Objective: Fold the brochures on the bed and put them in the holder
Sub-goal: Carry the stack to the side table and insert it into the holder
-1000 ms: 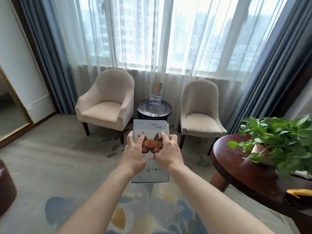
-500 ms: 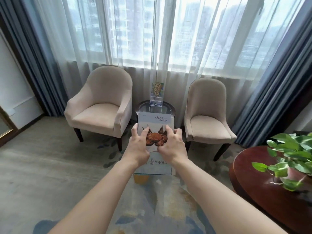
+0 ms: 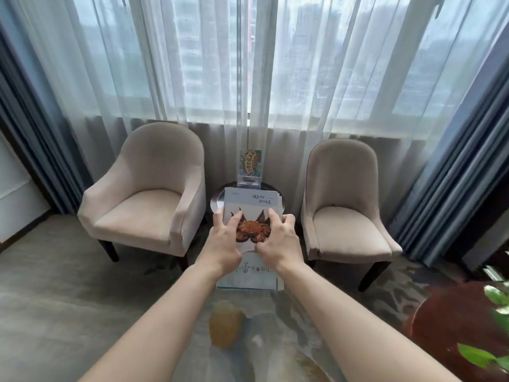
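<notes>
We held the brochures between our left hand and right hand, each hand closed on one side edge. The stack was upright, its long axis from 6 to 12 o'clock, the printed crab facing us. Beyond it, at 12 o'clock, stood the clear holder on the small round table.

Bare forearms, no sleeves; hands ungloved, ringless.
</notes>
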A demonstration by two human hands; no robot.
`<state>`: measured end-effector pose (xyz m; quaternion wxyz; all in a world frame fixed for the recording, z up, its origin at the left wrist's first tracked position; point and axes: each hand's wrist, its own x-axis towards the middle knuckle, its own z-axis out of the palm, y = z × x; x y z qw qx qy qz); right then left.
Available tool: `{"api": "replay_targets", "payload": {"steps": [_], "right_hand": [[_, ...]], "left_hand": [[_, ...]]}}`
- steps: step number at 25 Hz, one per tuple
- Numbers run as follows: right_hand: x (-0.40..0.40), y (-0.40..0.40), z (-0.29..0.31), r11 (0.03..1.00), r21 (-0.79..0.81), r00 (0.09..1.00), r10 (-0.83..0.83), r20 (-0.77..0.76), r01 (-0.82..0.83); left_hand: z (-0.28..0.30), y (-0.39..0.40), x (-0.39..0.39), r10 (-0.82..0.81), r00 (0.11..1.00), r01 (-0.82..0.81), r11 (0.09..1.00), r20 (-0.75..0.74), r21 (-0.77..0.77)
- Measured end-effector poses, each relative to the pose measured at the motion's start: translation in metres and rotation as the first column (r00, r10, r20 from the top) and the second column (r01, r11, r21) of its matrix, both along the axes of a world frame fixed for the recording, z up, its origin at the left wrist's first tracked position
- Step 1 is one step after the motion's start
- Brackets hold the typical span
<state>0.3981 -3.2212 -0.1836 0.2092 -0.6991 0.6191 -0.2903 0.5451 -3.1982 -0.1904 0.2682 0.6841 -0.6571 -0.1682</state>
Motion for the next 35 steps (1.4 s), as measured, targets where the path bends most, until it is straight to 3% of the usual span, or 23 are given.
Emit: {"api": "replay_targets", "payload": {"steps": [22,35], "right_hand": [[0.081,-0.397,-0.003,0.996,0.042,0.997,-0.071,-0.037,0.073],[0.081,-0.637,-0.101,0.984,0.177,0.998,-0.003,-0.064,0.014]], "left_hand": [[-0.011,-0.409,0.081,-0.063,0.998,0.064,0.997,-0.02,0.045],[-0.102,-0.636,0.079,-0.025,1.0,0.027,0.982,-0.012,0.187]]}}
